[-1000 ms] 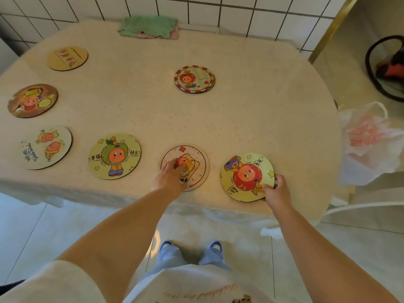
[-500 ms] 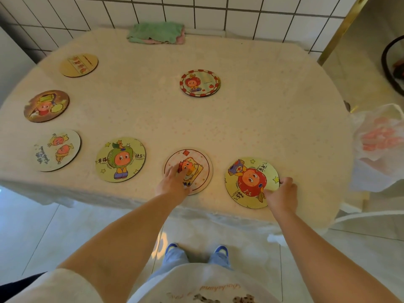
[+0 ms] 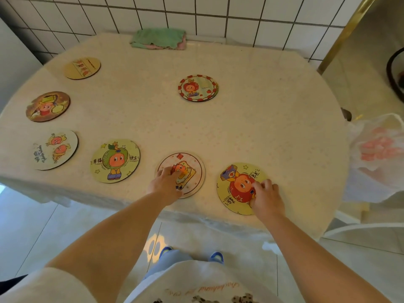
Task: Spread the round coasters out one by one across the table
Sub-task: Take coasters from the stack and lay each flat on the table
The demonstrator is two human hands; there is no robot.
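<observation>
Head view: a person's two hands rest on two round coasters at the near edge of a cream-covered table [image 3: 251, 119].

The left hand [image 3: 165, 184] lies palm down, fingers loosely together, pressing flat on the pale coaster [image 3: 192, 171]. The right hand [image 3: 265, 196], knuckles up and fingers curled, bears on the yellow coaster [image 3: 231, 189] just beside it; whether it pinches the rim cannot be told. Four more coasters line the left edge, and a small stack of coasters [image 3: 198, 88] sits toward the table's middle. A green cloth [image 3: 158, 38] lies at the far edge.
</observation>
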